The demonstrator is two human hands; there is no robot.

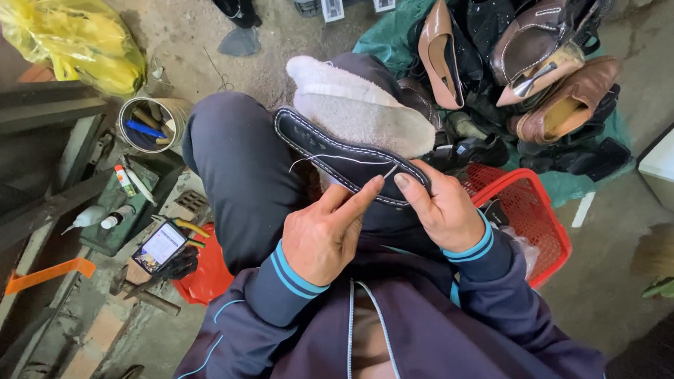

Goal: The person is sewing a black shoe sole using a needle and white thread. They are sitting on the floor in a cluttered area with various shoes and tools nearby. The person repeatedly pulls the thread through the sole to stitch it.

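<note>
A dark shoe sole [328, 149] with white stitching along its rim lies across my lap, over a grey-white cloth [356, 106] on my knee. My left hand [324, 235] presses its forefinger against the sole's near edge. My right hand [442, 208] grips the sole's right end, with a thin metal needle [390, 170] pinched at its fingertips. A white thread [328, 158] runs loose across the sole from the needle.
A heap of worn shoes [542, 63] lies on a green sheet at the upper right. A red plastic basket [528, 213] stands by my right arm. Left are a tin of tools [144, 125], glue bottles [106, 216], a phone [160, 246] and a yellow bag [70, 38].
</note>
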